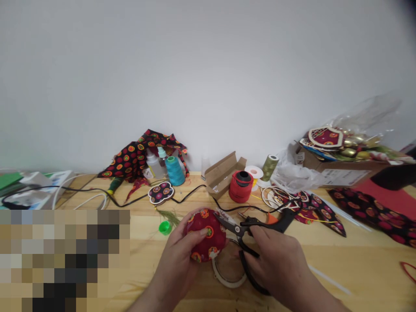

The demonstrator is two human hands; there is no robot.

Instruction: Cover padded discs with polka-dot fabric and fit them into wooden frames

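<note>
Red flowered fabric disc (215, 239) sits just below the middle of the frame, in the left hand (182, 253) and to the left of the right hand (277, 253). The left hand pinches it, thumb laid flat across its front and the other fingers mostly hidden behind it. The right hand is curled around the black handles of a pair of scissors (237, 229) — their blades point up and left to the disc's upper right edge, overlapping it in this view, though I cannot tell whether they touch the cloth. The two hands are apart, with the disc and scissors between them.

Beneath, partly covered by the disc and the scissors, a pale ring (219, 277) lies on the wooden table (357, 260). A small green cap (165, 227) is near the left hand, and left of centre, farther back, lies a flower-shaped patterned piece (161, 193). Toward the back stand a blue thread spool (175, 172), an open cardboard carton (224, 173), a red spool (239, 190) and an olive spool (270, 168). Dark patterned cloth (130, 151) is heaped at the left — and a loaded cardboard box (313, 168) occupies the right side.
</note>
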